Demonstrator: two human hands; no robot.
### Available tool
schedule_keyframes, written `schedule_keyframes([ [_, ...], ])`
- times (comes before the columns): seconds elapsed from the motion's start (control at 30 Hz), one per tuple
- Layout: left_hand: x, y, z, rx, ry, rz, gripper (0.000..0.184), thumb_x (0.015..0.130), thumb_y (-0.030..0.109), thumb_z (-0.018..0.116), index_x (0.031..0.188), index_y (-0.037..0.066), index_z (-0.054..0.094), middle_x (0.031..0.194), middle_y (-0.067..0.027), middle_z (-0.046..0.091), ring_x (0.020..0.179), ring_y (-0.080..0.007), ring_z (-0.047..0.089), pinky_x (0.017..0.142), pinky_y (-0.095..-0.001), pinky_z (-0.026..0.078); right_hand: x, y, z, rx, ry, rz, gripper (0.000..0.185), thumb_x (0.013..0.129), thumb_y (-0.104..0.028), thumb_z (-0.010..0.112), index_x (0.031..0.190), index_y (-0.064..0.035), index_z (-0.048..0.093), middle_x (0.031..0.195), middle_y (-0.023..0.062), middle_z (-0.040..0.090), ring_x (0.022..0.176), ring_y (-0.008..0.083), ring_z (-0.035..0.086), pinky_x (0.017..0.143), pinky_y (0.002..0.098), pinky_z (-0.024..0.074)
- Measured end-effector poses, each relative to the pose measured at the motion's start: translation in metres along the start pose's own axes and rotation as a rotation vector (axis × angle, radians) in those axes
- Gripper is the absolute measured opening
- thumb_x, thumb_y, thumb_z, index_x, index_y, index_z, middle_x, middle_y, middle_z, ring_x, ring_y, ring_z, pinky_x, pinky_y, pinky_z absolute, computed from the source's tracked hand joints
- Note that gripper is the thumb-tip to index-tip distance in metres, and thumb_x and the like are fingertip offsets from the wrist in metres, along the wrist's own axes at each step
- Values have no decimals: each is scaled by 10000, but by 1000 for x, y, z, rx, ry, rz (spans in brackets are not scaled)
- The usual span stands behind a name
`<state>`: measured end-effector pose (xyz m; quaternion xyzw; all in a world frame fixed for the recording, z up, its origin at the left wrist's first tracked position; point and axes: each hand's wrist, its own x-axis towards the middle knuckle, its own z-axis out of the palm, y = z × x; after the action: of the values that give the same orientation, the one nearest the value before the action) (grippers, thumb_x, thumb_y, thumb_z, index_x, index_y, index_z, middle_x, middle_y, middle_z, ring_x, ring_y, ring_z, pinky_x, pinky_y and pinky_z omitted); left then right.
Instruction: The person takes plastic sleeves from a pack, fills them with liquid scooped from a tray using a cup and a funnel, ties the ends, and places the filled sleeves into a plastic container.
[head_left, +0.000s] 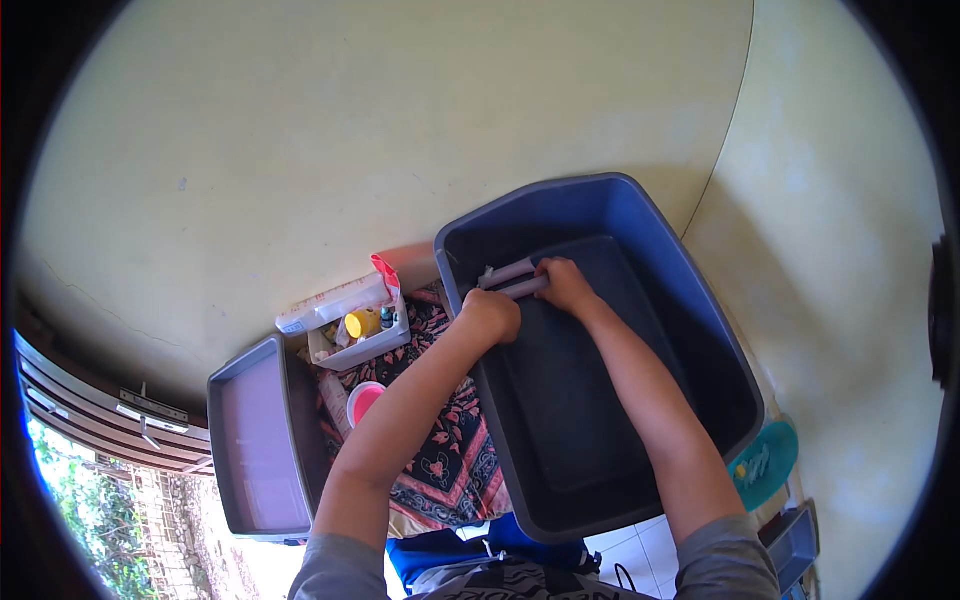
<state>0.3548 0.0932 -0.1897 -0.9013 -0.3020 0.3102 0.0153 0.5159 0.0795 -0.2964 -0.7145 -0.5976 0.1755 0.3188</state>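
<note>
Both my hands reach into a large dark grey tub [560,400], close to its far left corner. My right hand [566,284] is closed around the right end of a pale lilac-grey bar [526,288]. My left hand [492,314] is curled at that bar's left end, its fingertips mostly hidden from me. A second pale bar [510,271] lies just beyond and roughly parallel, with a small light piece at its left end. What the bars are exactly, I cannot make out.
A patterned cloth [450,440] covers the table left of the tub. On it stand a grey basket [368,350] holding a yellow-lidded container [362,323] and a pink-filled tub [366,398]. Further left is a tray of lilac material [262,450]. A teal basin [768,465] sits at right.
</note>
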Motion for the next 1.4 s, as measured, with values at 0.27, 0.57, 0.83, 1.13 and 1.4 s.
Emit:
schedule_keyframes([
  [0.27,23,-8,6,63,-69,-6,338,837,240,543,1094,78,693,1190,-121,644,1117,-254,606,982,-397,401,4,-3,3,4,45,-3,348,627,-52,807,934,-49,643,1054,175,591,1005,383,599,873,439,504],
  [0.57,29,-9,12,60,-86,-9,427,850,406,601,1110,78,687,1186,-120,644,1143,-269,582,1012,-422,370,10,-5,5,97,50,34,370,645,-6,779,977,-26,617,1041,174,630,1012,376,602,867,444,500],
  [0.83,33,-9,16,45,17,-36,471,852,403,593,1179,68,647,1282,-142,579,1221,-291,514,1069,-451,310,11,6,9,80,141,-167,392,663,87,694,1031,-2,592,970,188,650,831,294,662,768,399,524],
  [1.13,27,-5,6,141,-51,-147,506,880,385,524,1249,47,600,1342,-171,530,1314,-306,431,1142,-486,150,9,0,4,55,80,-89,313,733,24,692,1026,-20,588,967,200,658,958,380,622,840,435,505],
  [1.4,17,-8,7,96,45,-126,503,874,434,567,1198,56,633,1272,-150,589,1282,-283,465,1131,-486,182,4,-3,1,73,54,-56,312,731,20,696,1022,-20,591,1000,197,653,982,377,618,858,428,503],
])
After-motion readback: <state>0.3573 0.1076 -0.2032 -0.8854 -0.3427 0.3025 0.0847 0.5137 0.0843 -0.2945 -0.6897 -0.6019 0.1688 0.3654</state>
